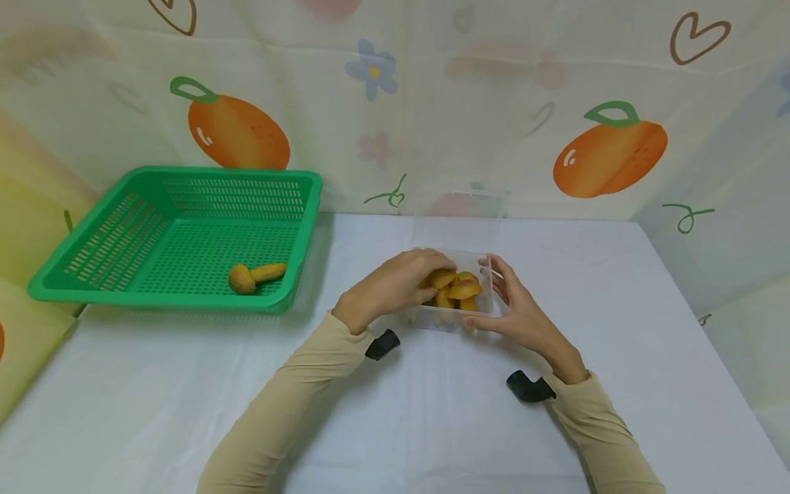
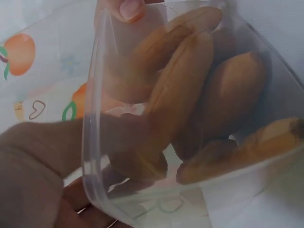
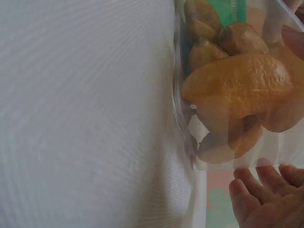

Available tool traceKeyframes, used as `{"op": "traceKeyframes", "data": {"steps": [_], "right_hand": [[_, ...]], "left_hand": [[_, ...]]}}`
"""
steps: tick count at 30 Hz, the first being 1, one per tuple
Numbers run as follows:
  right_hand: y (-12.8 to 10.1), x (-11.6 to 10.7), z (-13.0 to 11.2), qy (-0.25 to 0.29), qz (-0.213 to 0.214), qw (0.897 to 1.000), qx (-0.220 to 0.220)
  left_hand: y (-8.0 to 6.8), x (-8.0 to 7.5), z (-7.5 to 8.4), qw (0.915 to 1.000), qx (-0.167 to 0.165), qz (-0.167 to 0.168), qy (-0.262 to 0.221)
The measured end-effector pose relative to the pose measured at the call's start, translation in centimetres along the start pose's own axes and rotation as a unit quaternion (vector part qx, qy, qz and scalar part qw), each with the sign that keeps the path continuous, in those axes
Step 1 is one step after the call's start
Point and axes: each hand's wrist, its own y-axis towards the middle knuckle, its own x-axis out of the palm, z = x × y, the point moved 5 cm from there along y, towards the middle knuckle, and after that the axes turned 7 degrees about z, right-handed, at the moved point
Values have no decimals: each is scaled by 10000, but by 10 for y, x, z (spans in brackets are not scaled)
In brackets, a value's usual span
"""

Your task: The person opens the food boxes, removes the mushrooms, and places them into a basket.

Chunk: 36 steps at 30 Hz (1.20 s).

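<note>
A clear plastic box (image 1: 487, 307) stands on the white table and holds several orange-brown mushrooms (image 1: 464, 288). My left hand (image 1: 426, 276) reaches in from the left, its fingers curled over one mushroom (image 1: 441, 277) at the top of the pile. My right hand (image 1: 494, 295) grips the box's right end, thumb on the front wall and fingers on the far rim. In the left wrist view the box rim (image 2: 92, 118) is close up, with mushrooms (image 2: 232, 95) behind the wall. The right wrist view shows a mushroom cap (image 3: 237, 80) and my right fingers (image 3: 256, 194) beside the box wall (image 3: 183, 118).
A green slotted basket (image 1: 302, 226) sits at the back left with one mushroom (image 1: 253, 276) in its front right corner. The box's clear lid (image 1: 459, 216) stands up behind it. A fruit-print backdrop walls in the table.
</note>
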Motion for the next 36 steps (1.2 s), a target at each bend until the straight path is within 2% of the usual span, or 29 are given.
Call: {"op": "traceKeyframes", "data": {"steps": [6,13,18,21,30,36], "right_hand": [[-1,0,-1,-31,-26,10000,44],[0,1,-2,16,-17,10000,7],[-1,0,-2,29,-14,10000,-9],[-1,0,-2,19,0,10000,-35],[-1,-1,-3,-23,18,9999,-98],[-1,0,-3,-44,26,10000,-39]], "left_hand": [[-4,-2,-3,9997,-151,124,-115],[-7,-7,-1,9993,24,383,-43],[-10,-14,0,9969,176,757,153],[-13,-19,-1,9958,101,884,226],[-22,-27,-11,9955,-397,739,431],[-26,-28,-15,9965,-443,572,408]]}}
